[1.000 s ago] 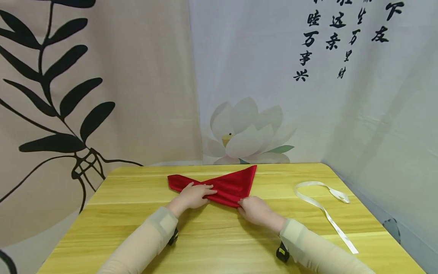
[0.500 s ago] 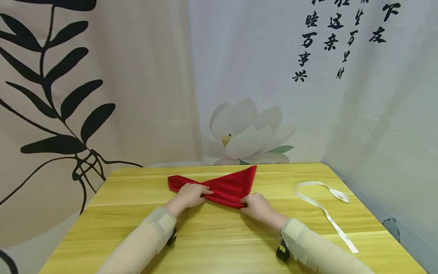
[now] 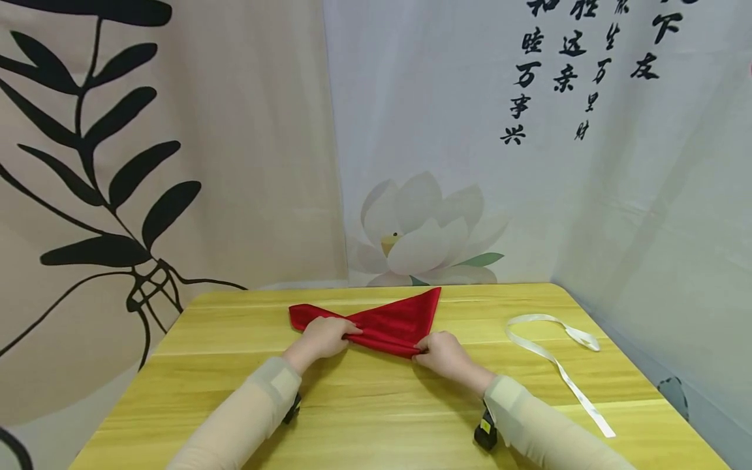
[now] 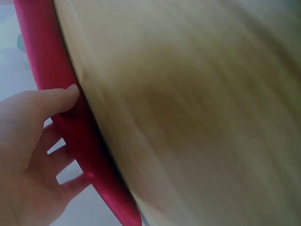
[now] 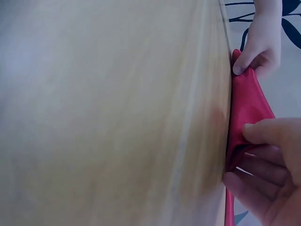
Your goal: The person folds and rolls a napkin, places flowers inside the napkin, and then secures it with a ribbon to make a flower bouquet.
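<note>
A red cloth (image 3: pixel 396 321), satiny and folded into a bow-like shape, lies near the back of the wooden table. Its right end flares to a raised point; the left end is narrower. My left hand (image 3: pixel 323 338) grips the cloth's near edge around its narrow middle, thumb on the near side and fingers over the top. In the left wrist view the left thumb (image 4: pixel 61 99) presses on the red fabric (image 4: pixel 87 136). At the near right corner, my right hand (image 3: pixel 444 354) pinches the edge; the right wrist view shows a fold under the thumb (image 5: pixel 263 132).
A white ribbon (image 3: pixel 549 356) lies in a loose curve on the right of the table (image 3: pixel 376 411). Behind the table hangs a pale curtain (image 3: pixel 264 163) with printed leaves, a lotus and characters. A black device is strapped at each wrist.
The left hand's spread fingers have drawn in over the cloth. My right hand has shifted slightly right along the near edge, where a fold shows more clearly. The ribbon has stayed in place.
</note>
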### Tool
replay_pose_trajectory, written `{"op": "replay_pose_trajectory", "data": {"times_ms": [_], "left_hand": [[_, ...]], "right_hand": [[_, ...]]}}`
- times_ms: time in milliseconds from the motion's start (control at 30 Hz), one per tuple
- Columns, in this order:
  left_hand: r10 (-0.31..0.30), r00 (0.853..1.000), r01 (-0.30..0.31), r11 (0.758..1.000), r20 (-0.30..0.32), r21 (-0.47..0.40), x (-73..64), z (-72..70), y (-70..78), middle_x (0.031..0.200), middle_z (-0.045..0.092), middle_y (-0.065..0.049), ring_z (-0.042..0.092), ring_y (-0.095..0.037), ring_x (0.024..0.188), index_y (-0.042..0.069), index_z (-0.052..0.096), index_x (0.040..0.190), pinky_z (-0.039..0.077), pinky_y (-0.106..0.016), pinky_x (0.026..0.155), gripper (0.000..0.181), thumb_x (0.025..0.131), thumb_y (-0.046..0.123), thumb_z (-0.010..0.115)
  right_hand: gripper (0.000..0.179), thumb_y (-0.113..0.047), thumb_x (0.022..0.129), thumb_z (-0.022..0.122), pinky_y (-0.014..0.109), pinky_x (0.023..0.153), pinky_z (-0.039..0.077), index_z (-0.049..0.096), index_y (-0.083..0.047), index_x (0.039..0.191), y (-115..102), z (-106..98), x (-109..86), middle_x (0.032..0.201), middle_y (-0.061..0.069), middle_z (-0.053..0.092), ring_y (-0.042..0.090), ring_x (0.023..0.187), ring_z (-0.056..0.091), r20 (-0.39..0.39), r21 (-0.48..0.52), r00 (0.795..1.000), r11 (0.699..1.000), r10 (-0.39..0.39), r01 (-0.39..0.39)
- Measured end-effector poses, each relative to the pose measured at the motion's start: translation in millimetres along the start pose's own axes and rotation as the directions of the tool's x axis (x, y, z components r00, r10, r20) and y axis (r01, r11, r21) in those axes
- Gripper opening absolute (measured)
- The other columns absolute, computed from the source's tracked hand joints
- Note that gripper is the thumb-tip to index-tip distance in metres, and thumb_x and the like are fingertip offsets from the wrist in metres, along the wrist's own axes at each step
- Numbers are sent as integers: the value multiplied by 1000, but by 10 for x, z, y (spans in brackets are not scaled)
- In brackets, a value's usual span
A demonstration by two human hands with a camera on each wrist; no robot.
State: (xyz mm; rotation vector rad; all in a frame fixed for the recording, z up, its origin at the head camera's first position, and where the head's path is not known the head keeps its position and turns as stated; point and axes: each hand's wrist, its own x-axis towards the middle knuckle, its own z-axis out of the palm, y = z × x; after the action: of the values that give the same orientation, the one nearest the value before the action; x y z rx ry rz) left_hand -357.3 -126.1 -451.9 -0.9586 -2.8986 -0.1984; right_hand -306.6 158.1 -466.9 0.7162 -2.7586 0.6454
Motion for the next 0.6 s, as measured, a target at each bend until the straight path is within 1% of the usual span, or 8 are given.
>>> {"op": "replay_pose_trajectory", "data": {"times_ms": [133, 200, 333, 433, 467, 567, 600], "left_hand": [[9, 1000, -9, 1000, 4, 0, -23, -7, -10, 125, 64, 5, 63, -25, 108, 24, 72, 118, 49, -35, 70, 36, 86, 8, 66], [6, 1000, -6, 1000, 11, -8, -34, -16, -12, 125, 65, 4, 63, -25, 108, 23, 72, 117, 50, -37, 73, 34, 86, 9, 66], [-15, 999, 15, 1000, 32, -22, -51, -42, -15, 119, 67, 8, 63, -22, 108, 24, 74, 114, 50, -39, 81, 29, 88, 12, 66], [-25, 999, 26, 999, 48, -33, -67, -74, -16, 113, 69, 9, 64, -20, 106, 25, 75, 109, 50, -40, 85, 24, 88, 15, 67], [-25, 998, 27, 999, 54, -37, -74, -89, -14, 111, 69, 8, 64, -20, 105, 25, 76, 107, 50, -40, 85, 23, 88, 15, 68], [-18, 997, 21, 999, 75, -38, -99, -144, 0, 108, 70, 6, 65, -20, 103, 24, 76, 106, 50, -40, 85, 20, 88, 17, 69], [-11, 997, 14, 999, 82, -36, -107, -164, 7, 107, 71, 6, 65, -20, 102, 24, 76, 105, 50, -40, 84, 20, 88, 18, 70]], "right_hand": [[15, -15, 79, 78, 21, 53, 38, 70, -15, 67, -4, -4, -5, 61, -13, 60, 2, 55, 40, 20, 9, 1000, 1000, 1, -1], [20, -15, 80, 77, 21, 52, 35, 66, -16, 64, -17, -11, -9, 58, -14, 55, 3, 55, 37, 33, 11, 999, 1000, 10, -11], [27, -14, 80, 76, 22, 51, 32, 59, -17, 60, -63, -51, -33, 53, -14, 45, 4, 54, 34, 56, 31, 998, 999, 8, -10], [30, -12, 80, 76, 21, 51, 29, 55, -17, 58, -88, -91, -48, 52, -16, 38, 2, 52, 31, 64, 77, 998, 997, -19, 14], [31, -11, 80, 75, 20, 50, 29, 54, -17, 58, -90, -105, -53, 52, -16, 36, 2, 52, 31, 61, 92, 997, 995, -45, 39], [35, -9, 79, 75, 19, 48, 27, 49, -16, 56, -90, -150, -55, 51, -18, 31, 0, 50, 29, 70, 147, 994, 987, -83, 72], [35, -9, 79, 74, 19, 48, 27, 48, -16, 56, -88, -164, -51, 51, -18, 30, 0, 50, 28, 80, 162, 994, 985, -80, 66]]}}
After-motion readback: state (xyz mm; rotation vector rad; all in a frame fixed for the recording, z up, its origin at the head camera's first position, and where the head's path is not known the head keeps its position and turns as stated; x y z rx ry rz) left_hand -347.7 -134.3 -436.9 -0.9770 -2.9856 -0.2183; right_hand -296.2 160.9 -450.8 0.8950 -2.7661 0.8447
